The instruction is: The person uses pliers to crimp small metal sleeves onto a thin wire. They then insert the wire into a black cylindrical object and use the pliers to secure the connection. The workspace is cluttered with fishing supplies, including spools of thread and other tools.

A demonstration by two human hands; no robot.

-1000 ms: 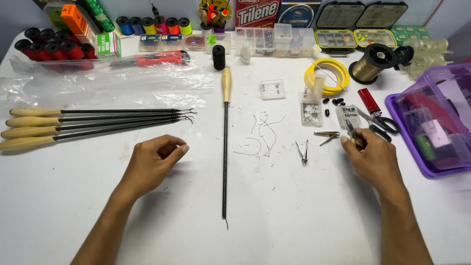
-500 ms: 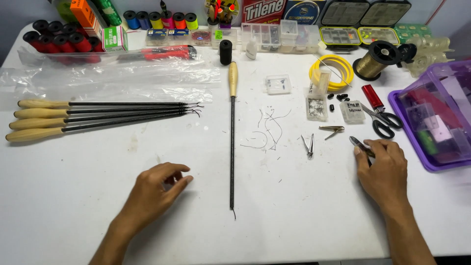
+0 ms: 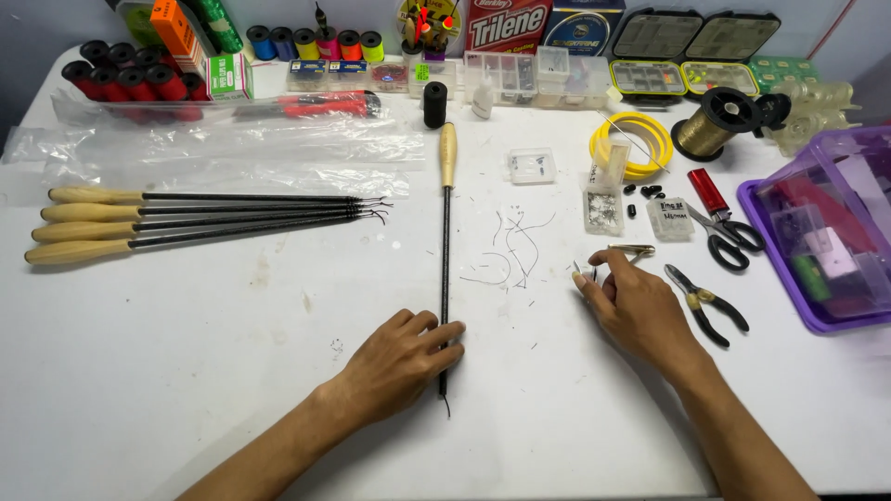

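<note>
Resting flat on the white table (image 3: 186, 371), the left hand (image 3: 399, 357) lays its loosely spread fingertips on the thin dark rod (image 3: 445, 278), near its lower tip, without closing round it. That rod's long axis runs straight away from the hand to a wooden handle (image 3: 448, 155) at the far end. Well to the right, the right hand (image 3: 636, 306) pinches small metal tweezers (image 3: 585, 272); pliers (image 3: 705, 301) lie just beyond it.

Five wooden-handled rods lay on the table: four bundled rods (image 3: 204, 221) at the left of the frame, one single rod (image 3: 445, 250) at centre. One pair of scissors (image 3: 729, 237) and one pair of pliers (image 3: 703, 301) sat at the right.
</note>
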